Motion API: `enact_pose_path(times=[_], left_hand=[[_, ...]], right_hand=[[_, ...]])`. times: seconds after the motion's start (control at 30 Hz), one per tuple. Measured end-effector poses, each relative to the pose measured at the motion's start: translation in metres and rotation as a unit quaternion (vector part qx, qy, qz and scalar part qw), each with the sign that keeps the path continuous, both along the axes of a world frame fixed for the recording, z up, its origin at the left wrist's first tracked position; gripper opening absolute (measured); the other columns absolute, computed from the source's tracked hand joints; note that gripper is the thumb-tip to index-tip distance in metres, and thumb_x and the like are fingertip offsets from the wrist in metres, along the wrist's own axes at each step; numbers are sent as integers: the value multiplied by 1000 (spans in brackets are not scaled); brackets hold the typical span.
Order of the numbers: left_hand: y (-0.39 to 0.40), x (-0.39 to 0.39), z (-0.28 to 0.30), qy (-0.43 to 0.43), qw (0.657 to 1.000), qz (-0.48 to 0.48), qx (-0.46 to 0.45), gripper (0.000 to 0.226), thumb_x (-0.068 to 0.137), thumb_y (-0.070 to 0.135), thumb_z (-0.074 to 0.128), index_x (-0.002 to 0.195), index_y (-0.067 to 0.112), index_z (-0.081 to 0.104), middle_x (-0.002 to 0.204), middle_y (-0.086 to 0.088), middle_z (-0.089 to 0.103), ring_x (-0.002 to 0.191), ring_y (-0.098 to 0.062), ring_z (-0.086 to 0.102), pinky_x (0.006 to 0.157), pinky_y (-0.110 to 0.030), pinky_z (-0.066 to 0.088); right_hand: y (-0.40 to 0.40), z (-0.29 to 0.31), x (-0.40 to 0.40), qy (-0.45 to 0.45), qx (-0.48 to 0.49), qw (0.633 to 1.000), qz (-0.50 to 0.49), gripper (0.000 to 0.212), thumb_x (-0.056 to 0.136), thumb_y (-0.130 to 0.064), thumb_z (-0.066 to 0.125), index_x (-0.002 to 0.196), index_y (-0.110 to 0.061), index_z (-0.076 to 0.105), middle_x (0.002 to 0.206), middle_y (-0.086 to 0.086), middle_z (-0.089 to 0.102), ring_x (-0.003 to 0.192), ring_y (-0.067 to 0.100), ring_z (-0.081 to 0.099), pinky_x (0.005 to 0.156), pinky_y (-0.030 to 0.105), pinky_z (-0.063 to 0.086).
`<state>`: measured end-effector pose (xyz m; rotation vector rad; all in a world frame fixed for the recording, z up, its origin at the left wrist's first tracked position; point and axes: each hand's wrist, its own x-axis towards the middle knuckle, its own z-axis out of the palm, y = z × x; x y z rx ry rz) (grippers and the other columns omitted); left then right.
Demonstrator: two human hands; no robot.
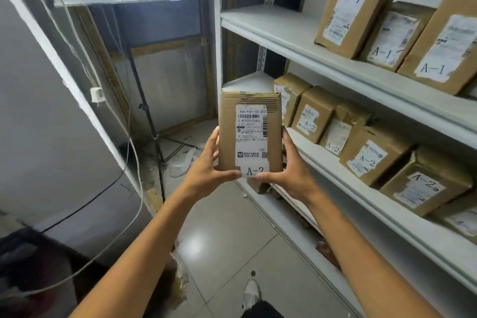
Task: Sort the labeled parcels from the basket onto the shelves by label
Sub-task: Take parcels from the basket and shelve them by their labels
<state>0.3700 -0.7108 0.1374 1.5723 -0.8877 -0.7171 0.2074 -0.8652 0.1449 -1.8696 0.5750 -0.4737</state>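
I hold a brown cardboard parcel (249, 134) upright in front of me, its white shipping label marked "A-2" facing me. My left hand (209, 165) grips its lower left side and my right hand (286, 168) grips its lower right side, thumbs on the front near the A-2 tag. The parcel hangs just left of the shelf unit's front edge. On the middle shelf (387, 209) to the right stand several parcels marked A-2 (311, 117). The top shelf (284, 33) carries three parcels marked A-1 (353, 13).
A light stand with tripod legs (152, 126) stands on the tiled floor at the left, cables hanging along the grey wall. Scraps of plastic lie on the floor behind the parcel. A lower shelf (296, 227) shows below. My shoe (251, 292) is at the bottom.
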Motion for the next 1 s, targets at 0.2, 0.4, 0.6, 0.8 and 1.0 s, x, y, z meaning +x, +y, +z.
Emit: enact_pose_path(times=[0.2, 0.4, 0.6, 0.8, 1.0], left_hand=[[-62, 57, -21, 12, 1000, -19, 14, 112, 73, 7, 84, 156, 40, 16, 156, 4, 36, 135, -18, 47, 102, -39, 51], [-142, 129, -34, -22, 997, -41, 62, 112, 71, 13, 88, 151, 48, 19, 149, 7, 47, 125, -10, 53, 100, -40, 51], [-217, 191, -47, -29, 996, 2, 88, 105, 71, 17, 87, 145, 54, 23, 139, 7, 56, 124, -20, 56, 86, -40, 60], [-264, 236, -69, -38, 995, 15, 91, 106, 70, 16, 87, 145, 51, 22, 132, 17, 56, 117, -11, 57, 80, -23, 58], [-315, 285, -78, -72, 991, -14, 111, 92, 72, 24, 84, 121, 75, 25, 106, 47, 54, 102, 3, 56, 72, -13, 52]], right_hand=[[-51, -35, 49, 0, -11, 998, -60, 120, 60, -44, 85, 152, -51, 9, 141, -26, 26, 135, 6, 31, 100, 17, 39], [-122, -53, 110, -4, -5, 997, -72, 109, 73, -19, 86, 149, -51, 15, 147, -17, 32, 138, 7, 34, 110, 29, 40], [-191, -66, 172, 45, -48, 994, -88, 97, 91, -28, 70, 156, -47, 1, 164, -16, 4, 150, 8, 14, 117, 36, 27], [-236, -81, 222, 76, -52, 990, -104, 95, 92, -22, 69, 155, -49, 3, 160, -9, 13, 137, 0, 18, 112, 30, 29], [-269, -106, 270, 118, -53, 979, -160, 100, 91, -23, 69, 153, -53, -3, 130, -9, 22, 126, 16, 39, 101, 26, 39]])
